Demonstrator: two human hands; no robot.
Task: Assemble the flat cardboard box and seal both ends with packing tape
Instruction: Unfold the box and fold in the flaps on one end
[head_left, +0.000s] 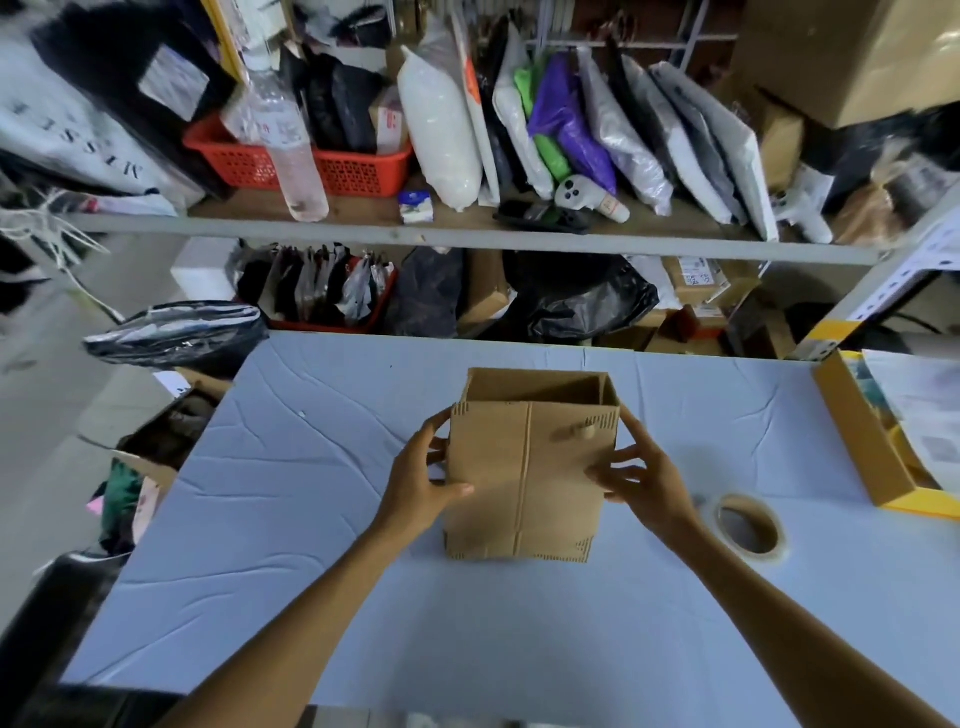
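A brown cardboard box (524, 467) stands opened into a tube on the pale blue table (311, 545), its far end open and facing up and away. My left hand (426, 480) grips its left side, thumb across the near face. My right hand (641, 480) holds the right side with fingers spread on the panel. A roll of packing tape (750, 526) lies flat on the table just right of my right wrist.
A yellow-edged cardboard tray (872, 457) with papers sits at the table's right edge. Behind the table stands a shelf (467, 234) crowded with parcels, a red basket (332, 166) and a clear bottle (288, 135). Open boxes lie on the floor at left.
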